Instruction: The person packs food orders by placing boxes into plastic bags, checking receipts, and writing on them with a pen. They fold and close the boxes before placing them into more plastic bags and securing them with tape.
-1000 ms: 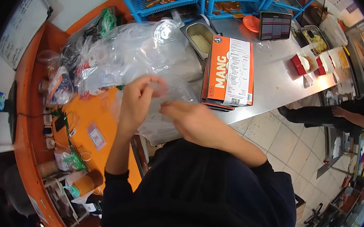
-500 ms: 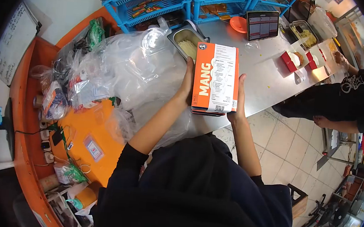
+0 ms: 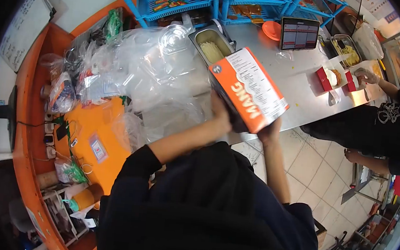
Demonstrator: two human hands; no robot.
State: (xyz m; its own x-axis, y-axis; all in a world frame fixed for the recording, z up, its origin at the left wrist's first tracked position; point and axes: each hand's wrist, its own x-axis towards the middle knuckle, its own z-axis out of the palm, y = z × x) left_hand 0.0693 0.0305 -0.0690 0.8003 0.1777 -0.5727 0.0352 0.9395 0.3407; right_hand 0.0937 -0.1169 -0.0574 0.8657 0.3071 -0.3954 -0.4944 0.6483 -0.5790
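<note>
An orange box with white "MANG" lettering and a long printed paper label on top is held between my hands, turned at a slant. My left hand is at its near left side, slightly blurred, with the fingers partly hidden. At the lower right corner, my right hand grips the box, its fingertips tucked underneath. Just beyond the box is a metal container of pale shredded food. Clear plastic bags lie to the left of the box.
Blue racks stand behind the steel table. A tablet and an orange-red bowl sit at the back. To the right, a gloved co-worker's hand is beside red food boxes. An orange counter is at left.
The box has turned clockwise, showing its dark left side. My left hand has moved nearer to me along it. The co-worker's gloved hand has shifted at the red boxes.
</note>
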